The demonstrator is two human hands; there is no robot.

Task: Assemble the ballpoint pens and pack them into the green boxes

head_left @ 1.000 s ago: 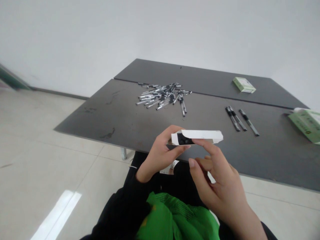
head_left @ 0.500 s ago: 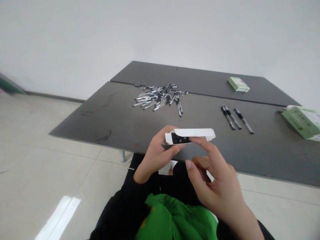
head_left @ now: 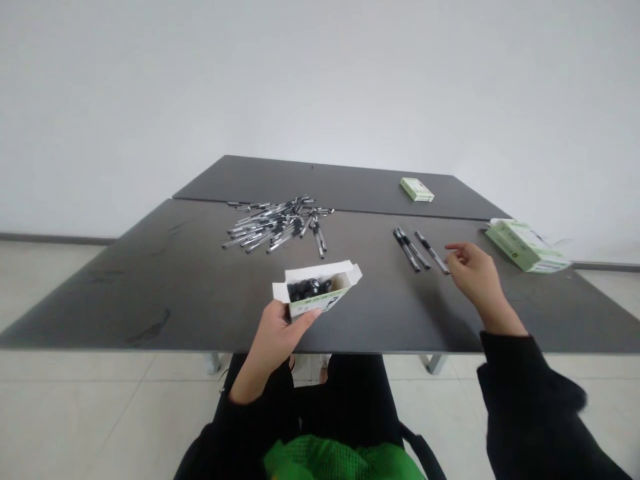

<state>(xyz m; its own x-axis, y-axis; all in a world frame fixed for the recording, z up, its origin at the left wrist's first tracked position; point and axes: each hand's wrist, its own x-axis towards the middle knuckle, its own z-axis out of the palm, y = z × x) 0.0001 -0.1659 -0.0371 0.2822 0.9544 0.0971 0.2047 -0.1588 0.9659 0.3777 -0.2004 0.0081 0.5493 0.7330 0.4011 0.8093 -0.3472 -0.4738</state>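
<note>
My left hand (head_left: pixel 274 331) grips a small white and green pen box (head_left: pixel 317 291) from below, over the near edge of the dark table (head_left: pixel 200 293). The box's end flap is open and black pen ends show inside. My right hand (head_left: pixel 473 273) reaches out over the table, fingers loosely curled with the forefinger pointing left, just right of three black pens (head_left: pixel 419 249) lying side by side. It holds nothing that I can see.
A loose heap of several pens (head_left: pixel 276 223) lies at the table's middle left. A green box (head_left: pixel 525 245) sits at the right edge and a smaller green box (head_left: pixel 417 189) on the far table. Pale tiled floor surrounds the tables.
My right hand let go of the box and moved out right to the three pens. The left hand turned the box so its open end faces me. The view lifted.
</note>
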